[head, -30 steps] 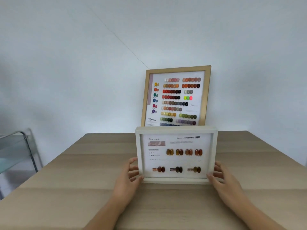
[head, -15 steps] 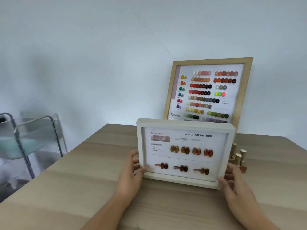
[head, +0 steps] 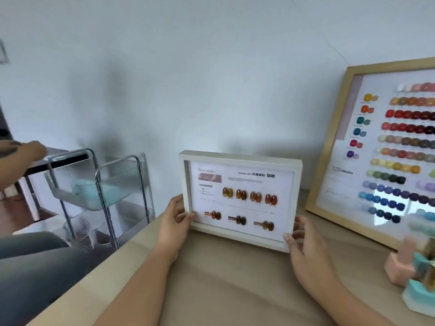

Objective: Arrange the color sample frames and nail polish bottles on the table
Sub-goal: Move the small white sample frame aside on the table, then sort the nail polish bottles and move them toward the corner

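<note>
A small white frame (head: 240, 158) with amber and brown nail samples stands upright near the table's far left corner. My left hand (head: 173, 222) grips its left edge and my right hand (head: 306, 250) grips its lower right corner. A large wooden frame (head: 329, 147) with many colour samples leans on the wall at the right. Blurred nail polish bottles, one pink (head: 400, 269) and one teal (head: 419, 295), stand at the right edge.
The wooden table (head: 223, 290) ends at the left beside a metal trolley (head: 98, 184) with glass shelves. Another person's hand (head: 26, 149) and grey-clad leg (head: 35, 255) are at the far left. A white wall is close behind the frames.
The white frame and both hands have moved left along the table toward its left corner. The view turned left, so the large frame now sits at the right and the trolley shows.
</note>
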`<state>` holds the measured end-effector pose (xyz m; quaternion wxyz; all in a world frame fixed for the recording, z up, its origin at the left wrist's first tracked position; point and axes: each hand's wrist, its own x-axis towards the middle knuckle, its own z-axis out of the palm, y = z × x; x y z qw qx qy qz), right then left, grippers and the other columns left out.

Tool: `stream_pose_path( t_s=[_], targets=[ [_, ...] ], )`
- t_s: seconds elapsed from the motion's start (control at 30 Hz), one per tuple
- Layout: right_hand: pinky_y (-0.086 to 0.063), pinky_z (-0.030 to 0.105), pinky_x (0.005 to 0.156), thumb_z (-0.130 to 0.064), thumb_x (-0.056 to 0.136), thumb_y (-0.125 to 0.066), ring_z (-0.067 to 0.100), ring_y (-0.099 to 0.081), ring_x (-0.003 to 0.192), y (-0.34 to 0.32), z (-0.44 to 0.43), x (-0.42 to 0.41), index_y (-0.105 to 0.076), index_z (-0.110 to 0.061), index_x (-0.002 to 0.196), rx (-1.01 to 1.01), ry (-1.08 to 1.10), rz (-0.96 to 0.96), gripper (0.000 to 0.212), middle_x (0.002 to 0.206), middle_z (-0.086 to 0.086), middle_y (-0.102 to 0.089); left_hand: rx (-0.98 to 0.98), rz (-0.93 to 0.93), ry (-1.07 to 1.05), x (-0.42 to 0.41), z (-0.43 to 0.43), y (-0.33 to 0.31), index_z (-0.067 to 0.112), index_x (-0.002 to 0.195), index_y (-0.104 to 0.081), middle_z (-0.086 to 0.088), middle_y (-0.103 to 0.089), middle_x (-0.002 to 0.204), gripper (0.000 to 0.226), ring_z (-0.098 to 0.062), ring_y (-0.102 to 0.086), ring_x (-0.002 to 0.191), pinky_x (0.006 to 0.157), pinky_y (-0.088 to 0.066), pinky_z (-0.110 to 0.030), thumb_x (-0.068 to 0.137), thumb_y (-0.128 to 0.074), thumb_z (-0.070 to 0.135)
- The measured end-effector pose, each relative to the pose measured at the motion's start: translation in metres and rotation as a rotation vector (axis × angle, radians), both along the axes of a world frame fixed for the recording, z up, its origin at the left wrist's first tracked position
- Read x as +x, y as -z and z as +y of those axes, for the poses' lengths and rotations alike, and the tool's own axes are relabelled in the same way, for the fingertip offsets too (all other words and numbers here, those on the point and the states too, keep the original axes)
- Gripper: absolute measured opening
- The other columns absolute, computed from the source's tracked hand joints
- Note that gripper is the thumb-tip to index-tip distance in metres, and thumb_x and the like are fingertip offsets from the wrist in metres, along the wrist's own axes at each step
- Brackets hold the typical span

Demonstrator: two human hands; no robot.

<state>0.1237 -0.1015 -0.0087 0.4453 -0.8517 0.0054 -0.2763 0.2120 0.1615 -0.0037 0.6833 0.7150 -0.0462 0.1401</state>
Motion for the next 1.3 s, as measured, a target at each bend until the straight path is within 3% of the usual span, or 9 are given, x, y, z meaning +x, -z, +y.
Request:
stream_pose_path(
  t_s=[0.1, 0.27, 0.43, 0.53, 0.7, 0.83, 1.0, 1.1, 1.3],
  targets=[
    [-0.037, 0.010, 0.066, -0.013, 0.088, -0.056, -0.003, -0.053, 0.086, 0.001, 0.002, 0.019, -0.043, -0.034, 0.110, -0.002, -0.011, -0.021, 0.033, 0.096, -0.013, -0.056, 0.009, -0.016, -0.029, 0.022, 0.001, 0.001, 0.037, 0.112, -0.050, -0.008, -0.056, 0.117, 0.043, -0.023, -0.061, 0.101, 0.094, -0.049, -0.047, 0.086, -0.059, 0.003],
    [-0.038, 0.014, 0.068, -0.014, 0.088, -0.057, 0.001, -0.054, 0.087, 0.000, 0.008, 0.047, -0.040, -0.037, 0.107, 0.010, -0.021, -0.006, 0.034, 0.096, -0.016, -0.054, 0.021, -0.017, -0.063, 0.053, 0.005, 0.005, 0.038, 0.112, -0.048, -0.002, -0.055, 0.108, 0.044, -0.020, -0.058, 0.097, 0.091, -0.050, -0.044, 0.087, -0.058, 0.004],
    [-0.041, 0.020, 0.070, -0.016, 0.088, -0.058, 0.004, -0.055, 0.086, 0.006, 0.005, 0.051, -0.041, -0.033, 0.108, 0.021, -0.037, 0.043, 0.031, 0.095, -0.014, -0.054, 0.121, -0.009, -0.116, 0.060, 0.005, 0.012, 0.040, 0.115, -0.046, 0.014, -0.051, 0.097, 0.046, -0.005, -0.056, 0.090, 0.066, -0.043, -0.019, 0.086, -0.059, 0.006],
    [-0.042, 0.019, 0.071, -0.017, 0.088, -0.058, 0.004, -0.055, 0.087, 0.003, 0.004, 0.046, -0.042, -0.033, 0.108, 0.025, -0.039, 0.044, 0.031, 0.096, -0.012, -0.055, 0.166, 0.010, -0.135, 0.056, 0.003, 0.009, 0.032, 0.127, -0.043, 0.011, -0.051, 0.098, 0.050, -0.006, -0.054, 0.090, 0.062, -0.039, -0.015, 0.086, -0.059, 0.006],
    [-0.038, 0.020, 0.081, -0.025, 0.085, -0.062, 0.007, -0.050, 0.103, -0.002, 0.001, 0.018, -0.038, -0.030, 0.125, 0.056, -0.026, 0.073, 0.047, 0.115, -0.009, -0.048, 0.136, 0.029, -0.135, 0.023, -0.006, 0.000, 0.028, 0.132, -0.036, 0.000, -0.048, 0.119, 0.057, -0.014, -0.050, 0.110, 0.092, -0.040, -0.030, 0.085, -0.063, 0.010],
    [-0.041, 0.014, 0.078, -0.022, 0.084, -0.062, -0.003, -0.051, 0.100, -0.002, -0.015, -0.037, -0.042, -0.042, 0.107, 0.020, -0.035, -0.049, 0.036, 0.110, -0.013, -0.053, 0.190, -0.096, -0.227, -0.031, -0.031, -0.002, 0.019, 0.127, -0.040, 0.001, -0.049, 0.122, 0.054, -0.012, -0.046, 0.116, 0.099, -0.034, -0.029, 0.081, -0.068, 0.011],
    [-0.048, 0.020, 0.071, -0.020, 0.082, -0.063, 0.006, -0.057, 0.085, -0.005, -0.058, -0.126, -0.046, -0.046, 0.100, -0.069, 0.017, -0.113, 0.036, 0.090, -0.014, -0.056, 0.285, -0.175, -0.011, -0.110, -0.098, -0.002, 0.027, 0.112, -0.045, 0.012, -0.055, 0.109, 0.045, 0.003, -0.050, 0.104, 0.084, -0.039, -0.020, 0.079, -0.069, 0.009],
    [-0.044, 0.011, 0.070, -0.010, 0.079, -0.066, 0.009, -0.055, 0.082, -0.007, -0.094, -0.172, -0.049, -0.039, 0.097, -0.116, 0.124, -0.161, 0.038, 0.085, -0.010, -0.056, 0.318, -0.203, 0.113, -0.143, -0.148, -0.006, 0.027, 0.109, -0.047, 0.013, -0.056, 0.107, 0.044, 0.004, -0.051, 0.102, 0.078, -0.038, -0.013, 0.077, -0.071, 0.008],
    [-0.043, 0.018, 0.060, -0.017, 0.080, -0.066, 0.009, -0.054, 0.077, -0.004, -0.179, -0.224, -0.046, -0.038, 0.094, -0.047, 0.412, -0.120, 0.032, 0.085, -0.009, -0.055, 0.390, -0.333, 0.316, -0.192, -0.241, -0.011, 0.040, 0.095, -0.048, 0.015, -0.055, 0.096, 0.041, 0.004, -0.051, 0.095, 0.076, -0.038, -0.009, 0.077, -0.069, 0.011]
  ],
)
